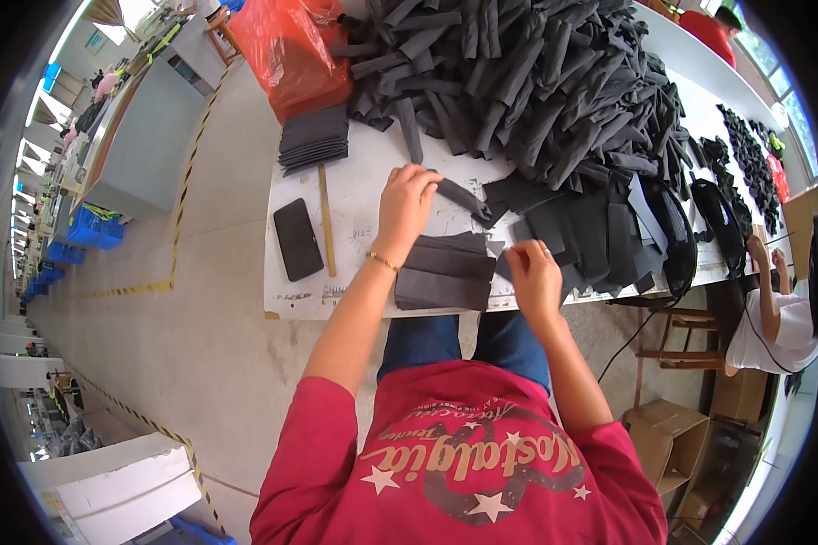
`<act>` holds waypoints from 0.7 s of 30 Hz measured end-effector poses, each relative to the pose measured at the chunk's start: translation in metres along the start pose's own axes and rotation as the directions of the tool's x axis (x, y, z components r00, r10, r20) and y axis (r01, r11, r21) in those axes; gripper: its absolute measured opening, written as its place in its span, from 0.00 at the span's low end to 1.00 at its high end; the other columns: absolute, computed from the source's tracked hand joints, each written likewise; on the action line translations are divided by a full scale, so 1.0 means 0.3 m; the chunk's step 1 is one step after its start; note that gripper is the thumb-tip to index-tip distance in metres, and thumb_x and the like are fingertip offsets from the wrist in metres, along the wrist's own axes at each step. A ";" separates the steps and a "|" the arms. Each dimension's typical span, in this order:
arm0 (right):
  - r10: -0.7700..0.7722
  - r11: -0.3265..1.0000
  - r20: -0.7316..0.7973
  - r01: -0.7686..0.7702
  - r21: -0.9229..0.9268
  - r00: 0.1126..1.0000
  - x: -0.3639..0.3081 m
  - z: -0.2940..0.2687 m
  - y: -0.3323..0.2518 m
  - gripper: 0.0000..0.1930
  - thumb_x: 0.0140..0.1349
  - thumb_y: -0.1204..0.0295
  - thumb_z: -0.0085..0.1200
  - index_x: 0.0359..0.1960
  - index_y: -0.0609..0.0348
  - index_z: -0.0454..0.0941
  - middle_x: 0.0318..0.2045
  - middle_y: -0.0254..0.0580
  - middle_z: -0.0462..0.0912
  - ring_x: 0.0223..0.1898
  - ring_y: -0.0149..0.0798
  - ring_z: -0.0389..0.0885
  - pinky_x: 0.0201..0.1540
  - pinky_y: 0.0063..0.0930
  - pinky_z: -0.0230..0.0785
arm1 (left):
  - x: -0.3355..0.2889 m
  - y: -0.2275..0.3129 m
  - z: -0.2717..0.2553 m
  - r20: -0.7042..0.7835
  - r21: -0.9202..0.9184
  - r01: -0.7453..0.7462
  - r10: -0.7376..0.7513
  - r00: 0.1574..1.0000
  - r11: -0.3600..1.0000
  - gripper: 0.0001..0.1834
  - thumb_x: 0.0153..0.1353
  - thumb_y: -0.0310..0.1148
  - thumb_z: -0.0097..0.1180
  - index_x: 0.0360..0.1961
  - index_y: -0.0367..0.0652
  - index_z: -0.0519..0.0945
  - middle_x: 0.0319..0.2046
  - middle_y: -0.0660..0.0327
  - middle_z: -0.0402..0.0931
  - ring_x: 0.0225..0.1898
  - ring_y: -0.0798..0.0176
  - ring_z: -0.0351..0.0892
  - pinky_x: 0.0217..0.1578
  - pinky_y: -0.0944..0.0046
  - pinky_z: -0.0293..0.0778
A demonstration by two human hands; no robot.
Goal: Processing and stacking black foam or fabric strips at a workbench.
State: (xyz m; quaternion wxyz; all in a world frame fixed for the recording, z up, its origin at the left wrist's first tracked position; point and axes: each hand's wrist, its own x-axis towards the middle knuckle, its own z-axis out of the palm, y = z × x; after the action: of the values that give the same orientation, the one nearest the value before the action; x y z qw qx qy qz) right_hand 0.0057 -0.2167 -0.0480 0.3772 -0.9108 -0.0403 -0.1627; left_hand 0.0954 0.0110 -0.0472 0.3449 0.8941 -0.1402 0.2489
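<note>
My left hand pinches the end of a dark grey rolled fabric strip above the white table. Just in front of me, near the table edge, lies a layered row of flat dark fabric pieces. My right hand is closed at the right end of this row, its thumb and fingers together. What it grips there is too small to make out. Right of that hand, flat black sheets overlap in a loose spread. A big heap of rolled dark strips covers the far part of the table.
A black phone and a wooden ruler lie at the left. Behind them are a neat stack of folded dark pieces and a red plastic bag. Black mesh pieces lie at the right, where a person in white sits.
</note>
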 end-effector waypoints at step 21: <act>-0.107 0.990 0.044 0.111 -0.092 0.993 -0.002 -0.093 0.164 0.12 0.57 0.83 0.50 0.44 0.64 0.73 0.40 0.53 0.77 0.41 0.55 0.76 0.45 0.44 0.70 | 0.041 -0.187 -0.034 0.350 -0.590 0.662 -0.593 0.725 0.462 0.09 0.63 0.29 0.56 0.40 0.38 0.70 0.31 0.51 0.81 0.28 0.59 0.82 0.30 0.64 0.79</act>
State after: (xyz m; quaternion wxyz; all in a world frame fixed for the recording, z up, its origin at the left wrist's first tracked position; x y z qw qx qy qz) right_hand 0.0075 -0.2713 -0.0630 0.3234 -0.9271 -0.0896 -0.1670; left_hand 0.1259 0.0576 -0.0649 0.7066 0.7002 0.1017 -0.0080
